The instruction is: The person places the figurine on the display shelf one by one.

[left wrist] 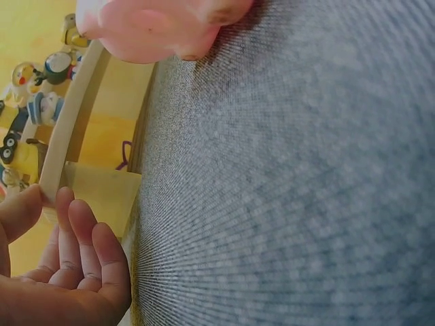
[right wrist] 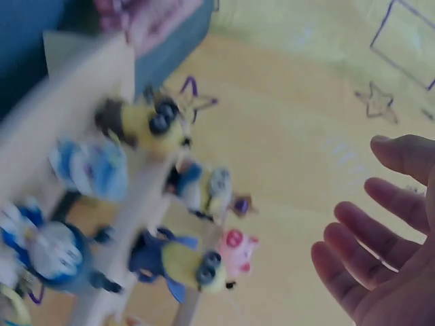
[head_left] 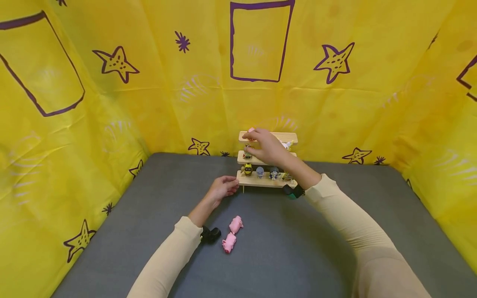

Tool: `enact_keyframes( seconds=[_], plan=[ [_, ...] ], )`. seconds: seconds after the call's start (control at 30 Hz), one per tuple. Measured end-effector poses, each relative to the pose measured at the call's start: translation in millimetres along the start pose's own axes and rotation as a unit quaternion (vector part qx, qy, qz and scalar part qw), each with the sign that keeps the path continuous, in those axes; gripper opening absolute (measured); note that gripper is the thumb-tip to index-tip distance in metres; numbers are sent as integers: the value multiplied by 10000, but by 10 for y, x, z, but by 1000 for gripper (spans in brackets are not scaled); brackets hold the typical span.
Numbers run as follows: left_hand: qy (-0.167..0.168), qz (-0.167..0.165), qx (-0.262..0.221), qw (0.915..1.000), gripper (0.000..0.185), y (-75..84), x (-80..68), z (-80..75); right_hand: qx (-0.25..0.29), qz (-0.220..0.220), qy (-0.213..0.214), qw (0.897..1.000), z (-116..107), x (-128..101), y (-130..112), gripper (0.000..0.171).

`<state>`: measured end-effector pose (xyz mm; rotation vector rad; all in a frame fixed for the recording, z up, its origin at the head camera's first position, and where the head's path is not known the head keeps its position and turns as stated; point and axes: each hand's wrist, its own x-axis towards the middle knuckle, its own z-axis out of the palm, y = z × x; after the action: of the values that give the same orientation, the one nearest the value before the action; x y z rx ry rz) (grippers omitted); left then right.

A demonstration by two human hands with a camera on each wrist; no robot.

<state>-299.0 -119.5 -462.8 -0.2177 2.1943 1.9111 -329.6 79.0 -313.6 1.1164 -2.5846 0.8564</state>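
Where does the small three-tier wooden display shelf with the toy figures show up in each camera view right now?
Head: the three-tier wooden display shelf stands centre frame at the back of the grey mat, against the yellow backdrop.
Left wrist: its pale wooden edge runs up the left side.
Right wrist: blurred, it fills the left half.
Shared landmark: the yellow goggle-eyed figure on the shelf.

We see a three-tiered pale wooden shelf (head_left: 267, 180) standing upright at the back of the grey tabletop (head_left: 298, 248), small toy figures lined along its tiers. A little pink figure (right wrist: 238, 250) stands on the top tier. Two pink pig toys (head_left: 232, 234) lie near each other in front, well apart from the shelf.
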Motion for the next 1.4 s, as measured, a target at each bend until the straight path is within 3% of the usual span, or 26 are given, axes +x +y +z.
enact_keyframes(
  seconds=[0.2,0.37,0.6,0.87,1.03,1.4],
  plan=[
    [35,-40,-21,10000,34,35,-13,10,165,-288,-139,9994,206,-361,-78,30],
    [3,-91,-92,9999,34,35,-24,12,-43,-776,-657,9948,473,-637,-101,21],
    [50,-85,-97,9999,36,13,-26,6,-293,-1439,-1536,9772,796,-887,-176,15],
    [57,-181,-29,9998,36,21,-38,10,-527,-2184,-1952,9547,1009,-1007,-233,17],
    [66,-179,-37,9998,37,11,-45,9,-749,-2051,-2174,9513,1077,-1032,-243,22],
    [12,-129,-50,9999,37,38,-67,11,-993,-1397,-2059,9634,1149,-960,-244,21]
  ],
)
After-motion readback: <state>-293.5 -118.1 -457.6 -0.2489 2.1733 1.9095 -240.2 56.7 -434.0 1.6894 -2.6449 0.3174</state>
